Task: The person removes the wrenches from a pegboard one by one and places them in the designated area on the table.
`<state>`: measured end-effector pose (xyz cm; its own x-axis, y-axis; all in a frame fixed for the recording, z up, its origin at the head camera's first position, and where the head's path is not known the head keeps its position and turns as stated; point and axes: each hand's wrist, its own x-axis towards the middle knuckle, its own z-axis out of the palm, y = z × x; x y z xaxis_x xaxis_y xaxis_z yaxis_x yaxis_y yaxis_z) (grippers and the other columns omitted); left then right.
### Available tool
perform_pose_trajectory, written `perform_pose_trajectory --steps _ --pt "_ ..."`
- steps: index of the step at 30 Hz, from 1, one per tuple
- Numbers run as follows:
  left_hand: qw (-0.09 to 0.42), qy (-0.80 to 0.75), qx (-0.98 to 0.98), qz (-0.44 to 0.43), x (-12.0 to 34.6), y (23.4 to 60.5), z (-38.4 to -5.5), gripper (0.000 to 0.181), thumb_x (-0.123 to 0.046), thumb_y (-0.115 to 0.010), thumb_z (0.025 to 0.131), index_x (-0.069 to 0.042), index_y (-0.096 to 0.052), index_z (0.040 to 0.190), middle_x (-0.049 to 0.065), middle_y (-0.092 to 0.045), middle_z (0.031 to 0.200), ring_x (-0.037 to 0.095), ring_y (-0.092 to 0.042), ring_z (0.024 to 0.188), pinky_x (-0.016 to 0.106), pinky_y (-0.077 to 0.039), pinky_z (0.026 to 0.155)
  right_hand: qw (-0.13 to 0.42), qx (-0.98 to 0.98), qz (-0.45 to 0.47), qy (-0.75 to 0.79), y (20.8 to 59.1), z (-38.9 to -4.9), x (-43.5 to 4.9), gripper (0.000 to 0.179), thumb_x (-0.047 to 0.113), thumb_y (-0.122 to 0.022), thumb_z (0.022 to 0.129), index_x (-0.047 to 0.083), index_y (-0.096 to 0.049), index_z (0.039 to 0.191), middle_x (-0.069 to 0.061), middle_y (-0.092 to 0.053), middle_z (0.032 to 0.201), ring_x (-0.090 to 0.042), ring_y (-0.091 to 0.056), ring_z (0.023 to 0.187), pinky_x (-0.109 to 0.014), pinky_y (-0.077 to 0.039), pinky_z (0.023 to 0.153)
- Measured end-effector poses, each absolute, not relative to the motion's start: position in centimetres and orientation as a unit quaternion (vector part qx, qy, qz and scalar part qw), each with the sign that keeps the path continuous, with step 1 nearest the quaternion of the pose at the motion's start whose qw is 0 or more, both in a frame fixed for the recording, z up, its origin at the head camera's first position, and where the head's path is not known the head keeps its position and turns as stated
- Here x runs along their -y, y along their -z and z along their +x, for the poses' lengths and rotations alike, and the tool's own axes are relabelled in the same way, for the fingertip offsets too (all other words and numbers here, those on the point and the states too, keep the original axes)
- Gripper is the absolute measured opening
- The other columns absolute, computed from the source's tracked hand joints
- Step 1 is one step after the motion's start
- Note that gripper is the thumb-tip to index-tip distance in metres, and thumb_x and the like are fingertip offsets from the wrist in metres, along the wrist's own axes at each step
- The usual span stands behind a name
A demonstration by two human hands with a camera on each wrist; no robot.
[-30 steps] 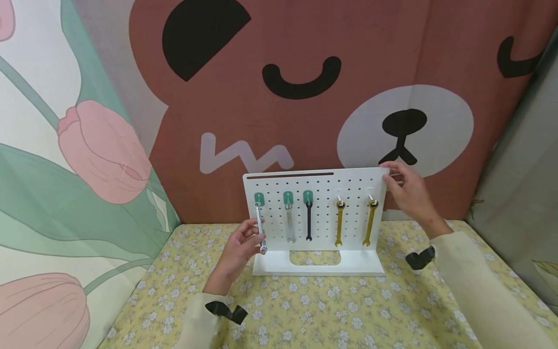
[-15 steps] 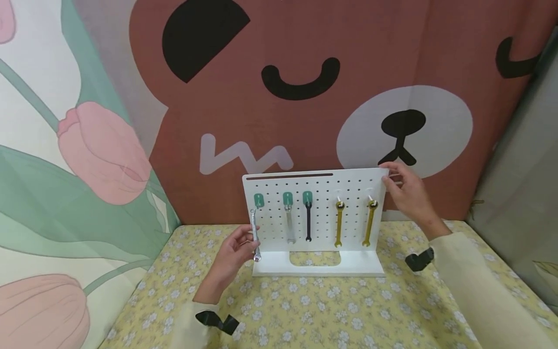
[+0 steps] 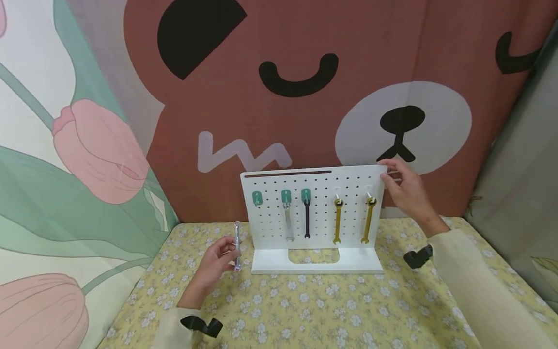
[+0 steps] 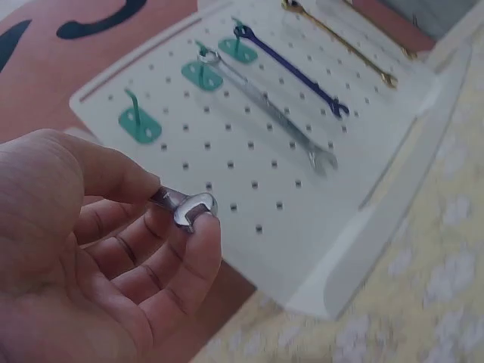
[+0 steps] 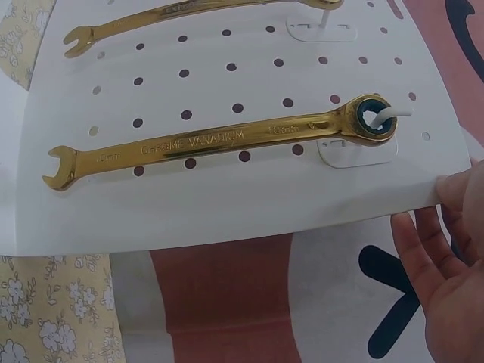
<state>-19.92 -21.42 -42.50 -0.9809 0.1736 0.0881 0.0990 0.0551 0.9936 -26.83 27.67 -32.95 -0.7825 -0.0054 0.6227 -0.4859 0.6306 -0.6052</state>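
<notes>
My left hand [image 3: 212, 265] pinches a silver combination wrench [image 3: 237, 246], upright, to the left of a white pegboard [image 3: 322, 225]. In the left wrist view the wrench's open end [image 4: 195, 212] shows between thumb and fingers. My right hand [image 3: 406, 190] grips the pegboard's top right corner between thumb and fingers. On the board, the leftmost green hook [image 3: 257, 198] bears nothing. From other hooks hang another silver wrench [image 3: 288, 224], a dark wrench [image 3: 307, 220] and two gold wrenches, one inner [image 3: 337, 222] and one [image 5: 227, 142] close to the board's right edge.
The pegboard stands on its white base [image 3: 270, 264] on a table with a yellow floral cloth [image 3: 305, 310]. Behind it hangs a brown cloth with a bear print [image 3: 305, 126]. At the left is a tulip-print cloth [image 3: 104, 150].
My left hand has drawn the silver wrench away from the leftmost green hook, moving left and down off the board. My right hand has stayed at the corner.
</notes>
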Motion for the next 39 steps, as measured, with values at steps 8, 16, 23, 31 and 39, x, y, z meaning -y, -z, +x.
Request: perform_pose_trajectory --steps 8,16,23,31,39 --pt "0.056 -0.656 -0.751 0.038 22.4 44.1 -20.3 0.023 -0.002 -0.058 0.103 0.011 -0.054 0.121 0.012 -0.06 0.089 0.019 -0.058 0.072 0.032 -0.055 0.062 0.293 0.851 0.143 -0.413 32.8 -26.6 -27.6 0.034 0.012 -0.055 0.108 0.006 -0.057 0.141 -0.02 -0.059 0.121 -0.036 -0.06 0.109 -0.014 -0.043 0.081" --pt "0.081 -0.645 -0.759 0.041 23.3 45.6 -20.7 0.027 -0.002 -0.06 0.101 0.014 -0.052 0.122 0.008 -0.058 0.085 0.017 -0.057 0.07 0.032 -0.057 0.06 0.285 0.855 0.131 -0.413 32.6 -26.7 -27.6 0.034 0.016 -0.054 0.109 0.008 -0.056 0.142 -0.019 -0.059 0.121 -0.034 -0.059 0.109 -0.014 -0.044 0.079" --pt "0.118 -0.621 -0.774 0.037 23.8 46.4 -20.8 0.025 -0.004 -0.062 0.101 0.011 -0.057 0.12 0.008 -0.059 0.083 0.019 -0.059 0.069 0.035 -0.058 0.06 0.279 0.859 0.13 -0.409 32.6 -26.6 -27.7 0.035 0.016 -0.055 0.108 0.008 -0.056 0.142 -0.02 -0.059 0.12 -0.037 -0.061 0.108 -0.011 -0.044 0.075" --pt "0.129 -0.59 -0.796 0.043 24.0 47.0 -20.9 0.022 -0.005 -0.064 0.1 0.01 -0.059 0.116 0.01 -0.059 0.08 0.021 -0.057 0.063 0.038 -0.057 0.058 0.281 0.861 0.134 -0.402 32.6 -26.6 -27.7 0.035 0.016 -0.056 0.108 0.008 -0.058 0.142 -0.019 -0.061 0.119 -0.036 -0.062 0.109 -0.018 -0.047 0.082" --pt "0.116 -0.552 -0.824 0.039 24.0 47.1 -20.9 0.024 -0.002 -0.066 0.097 0.011 -0.061 0.117 0.012 -0.061 0.081 0.024 -0.061 0.064 0.04 -0.058 0.058 0.281 0.858 0.135 -0.407 32.6 -26.5 -27.7 0.034 0.015 -0.056 0.108 0.008 -0.058 0.141 -0.019 -0.061 0.119 -0.036 -0.062 0.108 -0.009 -0.043 0.079"
